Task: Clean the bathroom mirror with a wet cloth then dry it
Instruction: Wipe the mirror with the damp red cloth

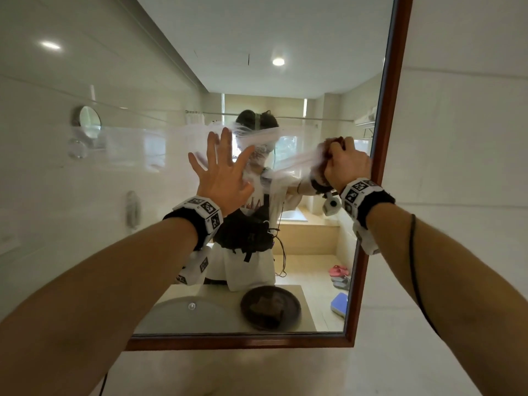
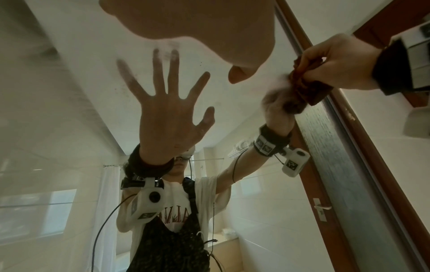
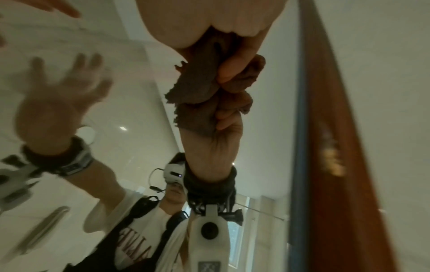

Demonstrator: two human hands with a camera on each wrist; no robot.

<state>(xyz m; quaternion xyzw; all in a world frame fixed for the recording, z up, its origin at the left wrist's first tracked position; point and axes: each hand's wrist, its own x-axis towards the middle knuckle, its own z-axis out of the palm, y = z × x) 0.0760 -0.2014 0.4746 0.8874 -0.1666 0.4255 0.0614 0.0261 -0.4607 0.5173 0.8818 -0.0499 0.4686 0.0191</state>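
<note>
A wall mirror (image 1: 143, 195) in a brown wooden frame (image 1: 391, 110) fills the head view, with a wet smeared band across its middle. My left hand (image 1: 223, 170) lies flat on the glass near the centre, fingers spread and straight; the left wrist view shows it (image 2: 197, 24) above its own reflection. My right hand (image 1: 347, 164) grips a bunched dark reddish-brown cloth (image 1: 328, 147) and presses it to the glass close to the right frame edge. The right wrist view shows that cloth (image 3: 200, 73) wadded in the curled fingers (image 3: 232, 70), meeting its reflection.
A pale tiled wall (image 1: 457, 167) lies right of the frame, and a light counter (image 1: 257, 372) runs below the mirror. The glass reflects a basin, a dark round tray holding another cloth, and the person wearing a headset.
</note>
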